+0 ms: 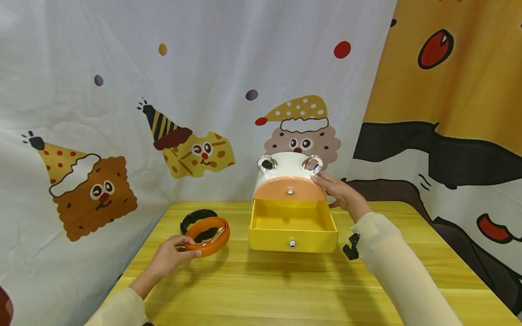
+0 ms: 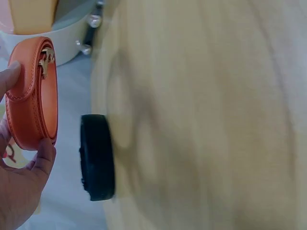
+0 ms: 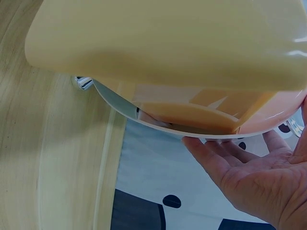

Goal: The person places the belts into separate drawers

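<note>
My left hand (image 1: pixel 167 258) pinches a coiled orange belt (image 1: pixel 218 246) with a gold buckle. In the left wrist view, the belt coil (image 2: pixel 24 115) hangs above the table between thumb and fingers. Just behind it lies a coiled black belt (image 2: pixel 98 158) on the wood. At the centre stands a small white drawer box (image 1: pixel 285 162) with silver ears. Its lower yellow drawer (image 1: pixel 269 241) is pulled out and bare inside; the upper peach drawer (image 1: pixel 271 190) is closed. My right hand (image 1: pixel 340 192) rests on the box's right side, fingers extended along the wall in the right wrist view.
The light wooden table (image 1: pixel 228 290) ends at a white cloth backdrop (image 1: pixel 212 68) printed with cartoon figures. The pulled-out drawer juts forward over the table. A dark wrist device (image 1: pixel 351 246) sits at my right sleeve.
</note>
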Demonstrator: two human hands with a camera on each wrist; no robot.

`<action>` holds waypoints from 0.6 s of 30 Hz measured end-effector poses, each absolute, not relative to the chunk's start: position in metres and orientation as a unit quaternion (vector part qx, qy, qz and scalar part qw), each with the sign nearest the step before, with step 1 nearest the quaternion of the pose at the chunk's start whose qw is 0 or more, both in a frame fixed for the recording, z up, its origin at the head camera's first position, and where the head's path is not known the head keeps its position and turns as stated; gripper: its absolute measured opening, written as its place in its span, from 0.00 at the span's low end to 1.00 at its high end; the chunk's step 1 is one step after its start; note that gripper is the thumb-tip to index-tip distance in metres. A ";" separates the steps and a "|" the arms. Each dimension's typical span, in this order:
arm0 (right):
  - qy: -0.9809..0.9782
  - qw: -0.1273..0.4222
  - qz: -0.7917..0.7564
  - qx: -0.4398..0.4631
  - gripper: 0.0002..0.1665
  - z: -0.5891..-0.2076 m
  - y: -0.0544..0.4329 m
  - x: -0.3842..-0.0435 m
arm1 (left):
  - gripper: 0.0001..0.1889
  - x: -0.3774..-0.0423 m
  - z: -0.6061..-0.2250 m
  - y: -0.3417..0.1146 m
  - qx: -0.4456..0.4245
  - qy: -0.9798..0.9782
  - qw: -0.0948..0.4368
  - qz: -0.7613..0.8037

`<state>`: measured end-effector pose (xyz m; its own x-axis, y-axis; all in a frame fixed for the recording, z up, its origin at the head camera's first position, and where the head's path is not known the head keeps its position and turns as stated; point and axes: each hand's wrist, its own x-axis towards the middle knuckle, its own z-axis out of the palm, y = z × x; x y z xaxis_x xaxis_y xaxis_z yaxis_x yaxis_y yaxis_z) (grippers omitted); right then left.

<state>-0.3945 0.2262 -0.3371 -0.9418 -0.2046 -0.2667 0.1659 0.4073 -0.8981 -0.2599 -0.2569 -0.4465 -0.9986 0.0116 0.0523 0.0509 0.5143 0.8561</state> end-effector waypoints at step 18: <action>0.824 0.169 -0.541 -0.011 0.56 -0.337 0.227 -0.394 | 0.21 -0.271 -0.373 -0.234 -0.065 -0.864 -0.004 -0.500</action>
